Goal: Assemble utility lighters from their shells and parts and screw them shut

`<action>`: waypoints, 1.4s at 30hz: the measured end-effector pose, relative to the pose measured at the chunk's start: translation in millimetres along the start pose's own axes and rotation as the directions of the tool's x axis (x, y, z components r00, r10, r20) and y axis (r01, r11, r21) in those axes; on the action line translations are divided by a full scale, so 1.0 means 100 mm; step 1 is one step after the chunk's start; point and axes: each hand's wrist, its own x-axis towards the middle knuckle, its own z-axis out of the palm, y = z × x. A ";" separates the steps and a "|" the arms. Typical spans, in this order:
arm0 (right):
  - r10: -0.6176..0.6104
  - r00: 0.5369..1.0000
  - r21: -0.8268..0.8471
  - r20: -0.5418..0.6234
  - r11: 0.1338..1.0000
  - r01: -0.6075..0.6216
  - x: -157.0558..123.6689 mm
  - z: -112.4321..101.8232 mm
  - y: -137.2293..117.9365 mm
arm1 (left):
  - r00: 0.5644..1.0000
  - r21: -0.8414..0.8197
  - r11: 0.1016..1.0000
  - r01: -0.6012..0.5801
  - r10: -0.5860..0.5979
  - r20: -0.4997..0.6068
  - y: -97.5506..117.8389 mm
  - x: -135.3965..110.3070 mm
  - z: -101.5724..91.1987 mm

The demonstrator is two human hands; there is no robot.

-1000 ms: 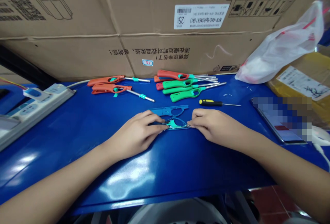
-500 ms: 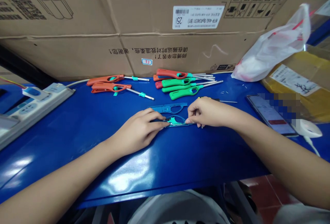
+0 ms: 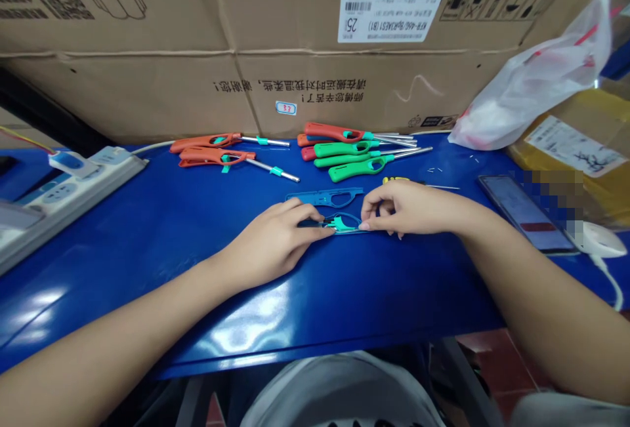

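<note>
An opened blue gas lighter lies in front of me: a casing half with a teal trigger (image 3: 345,222) and small inner parts in it, and a second blue casing half (image 3: 322,198) just behind. My left hand (image 3: 275,237) is closed on the left end of the filled half, thumb and index finger at the parts beside the trigger. At its right end my right hand (image 3: 401,207) is closed, thumb and index fingertip pinched together; what sits between them is too small to tell. A screwdriver (image 3: 443,187) with a yellow handle lies behind the right hand, partly hidden.
Two orange lighters (image 3: 209,143) lie back left; several green, red and orange lighters (image 3: 359,168) lie back centre. Tiny screws or pins (image 3: 433,170) sit right of them. A phone (image 3: 526,214), plastic bag (image 3: 531,86) and power strip (image 3: 69,197) flank the table; a cardboard box (image 3: 172,86) stands behind.
The whole view has shifted slightly. Both hands remain at the same blue lighter half; the left thumb reaches a little further along it, and the right fingers stay pinched at its right end.
</note>
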 end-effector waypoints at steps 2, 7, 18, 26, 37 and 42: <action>-0.015 1.000 -0.031 0.006 0.999 0.015 -0.01 0.02 0.00 | 1.000 0.005 1.000 0.002 -0.002 0.012 0.02 0.01 -0.01; -0.089 0.993 -0.120 -0.079 0.990 0.079 0.01 0.08 0.01 | 0.998 0.052 0.999 0.002 -0.005 0.061 0.07 0.01 -0.04; -0.406 0.889 -0.236 -0.212 0.904 0.356 -0.02 0.18 0.04 | 1.000 0.052 0.999 -0.014 0.013 0.024 0.07 0.02 0.01; -0.363 0.907 -0.139 -0.214 0.930 0.340 0.06 0.23 0.03 | 0.999 0.075 0.997 -0.020 0.018 0.031 0.07 0.01 0.00; -0.383 0.907 -0.119 -0.173 0.923 0.367 0.02 0.20 0.04 | 0.998 0.153 0.988 -0.036 0.028 0.055 0.09 0.01 -0.01; -0.486 0.861 -0.190 -0.149 0.869 0.457 0.01 0.20 0.06 | 0.999 0.130 0.990 -0.046 0.043 0.025 0.08 0.01 0.00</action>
